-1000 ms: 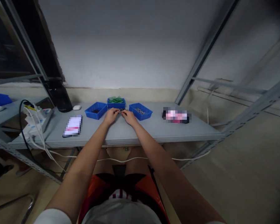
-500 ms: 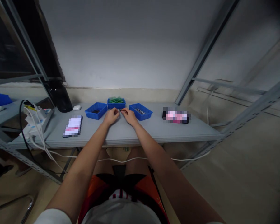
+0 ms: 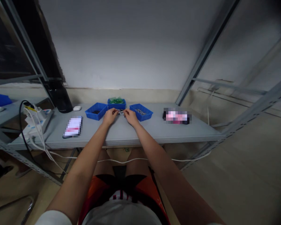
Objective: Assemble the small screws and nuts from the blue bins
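Note:
Between two blue bins, my left hand [image 3: 110,116] rests low over the tabletop with its fingers pinched together. My right hand [image 3: 130,117] faces it a short way to the right, thumb and fingertips also closed in a pinch. What either hand holds is too small to make out. A little group of shiny metal pieces [image 3: 120,111] lies on the table between the fingertips. Just left of my left hand is a blue bin [image 3: 91,116] with dark small parts. Beside my right hand, another blue bin [image 3: 147,117] holds silvery pieces. Behind them, a third bin [image 3: 117,106] contains green packets [image 3: 116,100].
A phone [image 3: 73,127] with a lit screen lies on the left, another phone [image 3: 177,116] on the right. A black bottle [image 3: 61,98], a white case [image 3: 77,108] and a power strip [image 3: 43,122] with cables occupy the left end. Metal posts frame the grey table [image 3: 154,132].
My hands have moved slightly apart, the left one to the left and the right one to the right. More of the metal pieces between them now shows.

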A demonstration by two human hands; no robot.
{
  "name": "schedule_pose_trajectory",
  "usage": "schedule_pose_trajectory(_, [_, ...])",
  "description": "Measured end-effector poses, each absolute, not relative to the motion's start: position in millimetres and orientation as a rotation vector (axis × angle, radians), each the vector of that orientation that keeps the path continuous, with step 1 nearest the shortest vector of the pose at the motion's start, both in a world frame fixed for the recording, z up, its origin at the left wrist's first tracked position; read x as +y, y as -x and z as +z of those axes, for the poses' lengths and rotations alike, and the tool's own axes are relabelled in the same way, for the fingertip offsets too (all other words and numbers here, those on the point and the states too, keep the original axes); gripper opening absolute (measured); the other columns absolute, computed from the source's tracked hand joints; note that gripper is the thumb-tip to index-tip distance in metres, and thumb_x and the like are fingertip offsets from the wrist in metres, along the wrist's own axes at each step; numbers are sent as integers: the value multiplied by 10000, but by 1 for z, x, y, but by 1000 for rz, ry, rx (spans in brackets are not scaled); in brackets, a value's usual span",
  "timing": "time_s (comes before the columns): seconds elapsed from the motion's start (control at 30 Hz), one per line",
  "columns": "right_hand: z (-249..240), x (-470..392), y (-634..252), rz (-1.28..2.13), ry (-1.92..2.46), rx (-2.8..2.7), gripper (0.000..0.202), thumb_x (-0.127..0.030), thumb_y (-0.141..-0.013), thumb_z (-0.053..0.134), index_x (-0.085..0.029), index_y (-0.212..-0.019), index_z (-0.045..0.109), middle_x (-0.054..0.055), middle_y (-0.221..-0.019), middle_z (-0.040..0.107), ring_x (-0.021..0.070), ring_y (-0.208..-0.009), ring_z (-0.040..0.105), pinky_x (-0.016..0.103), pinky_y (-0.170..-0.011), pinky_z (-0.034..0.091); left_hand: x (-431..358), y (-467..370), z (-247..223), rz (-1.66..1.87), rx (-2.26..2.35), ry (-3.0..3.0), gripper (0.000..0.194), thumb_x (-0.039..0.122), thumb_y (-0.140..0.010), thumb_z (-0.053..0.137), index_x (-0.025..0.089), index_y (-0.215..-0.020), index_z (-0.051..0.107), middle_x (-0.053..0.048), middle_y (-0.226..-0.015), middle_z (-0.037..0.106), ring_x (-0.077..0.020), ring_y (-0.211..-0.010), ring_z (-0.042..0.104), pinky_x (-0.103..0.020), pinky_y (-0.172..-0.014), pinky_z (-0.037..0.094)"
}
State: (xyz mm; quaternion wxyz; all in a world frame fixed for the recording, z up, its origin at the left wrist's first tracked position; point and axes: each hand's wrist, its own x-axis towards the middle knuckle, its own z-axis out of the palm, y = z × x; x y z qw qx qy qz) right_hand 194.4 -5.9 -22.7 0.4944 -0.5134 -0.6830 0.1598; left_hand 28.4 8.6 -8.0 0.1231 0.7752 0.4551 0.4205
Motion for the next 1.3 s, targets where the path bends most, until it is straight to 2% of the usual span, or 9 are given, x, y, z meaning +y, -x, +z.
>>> schedule_pose_trajectory(0.27, [-22, -6, -196, 398, 1220, -1622, 231, -342, -859, 456, -182, -869, 622, 9, -704, 640, 133, -634, 574, 245, -675, 438, 14, -29, -13, 1185, 1198, -2323, 186, 268, -839, 512, 156, -873, 658, -65, -859, 693, -165, -757, 597, -268, -720, 440])
schedule_pose_trajectory(0.6, [-22, -5, -196, 409, 1194, -1589, 229, -332, -864, 454, -181, -897, 623, 6, -704, 642, 124, -623, 573, 232, -654, 435, 11, -28, -11, 1175, 1247, -2293, 186, 255, -842, 496, 150, -852, 650, -64, -824, 681, -162, -734, 582, -269, -721, 437])
schedule_pose_trajectory(0.77, [-22, -9, -195, 365, 1269, -1735, 182, -270, -839, 511, -175, -863, 664, 31, -754, 671, 139, -681, 585, 245, -698, 432, 13, -29, -10, 1317, 1253, -2247, 213, 281, -859, 463, 150, -876, 630, -58, -826, 663, -155, -746, 570, -264, -725, 440])
schedule_pose_trajectory(1.0, [-17, -18, -190, 329, 1257, -1945, 175, -207, -837, 528, -154, -854, 694, 63, -845, 693, 146, -773, 598, 241, -772, 422, 10, -32, -9, 1301, 1167, -2316, 170, 261, -841, 474, 154, -859, 606, -43, -826, 654, -142, -751, 568, -254, -721, 441])
schedule_pose_trajectory(1.3, [-20, -8, -195, 332, 1293, -1694, 181, -242, -829, 524, -164, -881, 679, 58, -853, 689, 159, -767, 602, 266, -758, 442, 15, -31, -13, 1327, 1122, -2247, 147, 245, -832, 471, 152, -848, 584, -36, -804, 642, -136, -732, 563, -248, -705, 436])
